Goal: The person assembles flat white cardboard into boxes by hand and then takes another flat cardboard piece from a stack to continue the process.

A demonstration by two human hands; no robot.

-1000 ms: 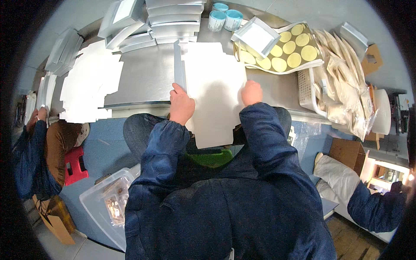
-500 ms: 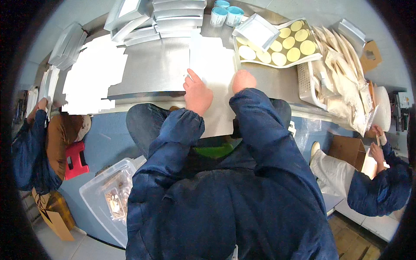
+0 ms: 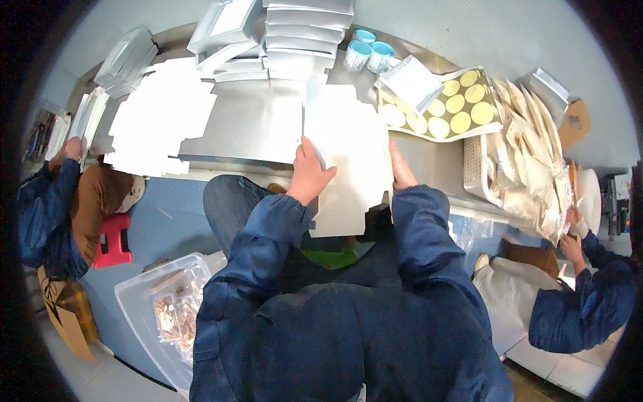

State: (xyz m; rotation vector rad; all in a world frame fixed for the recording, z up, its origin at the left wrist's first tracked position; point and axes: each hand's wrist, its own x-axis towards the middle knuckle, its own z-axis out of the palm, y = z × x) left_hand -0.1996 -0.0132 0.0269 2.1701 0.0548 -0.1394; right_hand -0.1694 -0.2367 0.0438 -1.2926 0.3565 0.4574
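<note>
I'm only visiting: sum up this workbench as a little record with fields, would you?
Left hand: on the white card sheet, near its left edge
Right hand: fingers along the sheet's right edge
Farther left: pile of white card
Behind: stacked pale boxes, three blue round containers
Farther right: yellow round stickers, pale tray overlapping them

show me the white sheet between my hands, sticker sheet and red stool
White sheet [image 3: 351, 161], head view, middle of its face
Sticker sheet [image 3: 455, 104], head view, a yellow circle
Red stool [image 3: 120, 239], head view, its side

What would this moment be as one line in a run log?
left hand: at white sheet's left edge | right hand: at its right edge | sheet: overhangs tabletop's near edge
</note>
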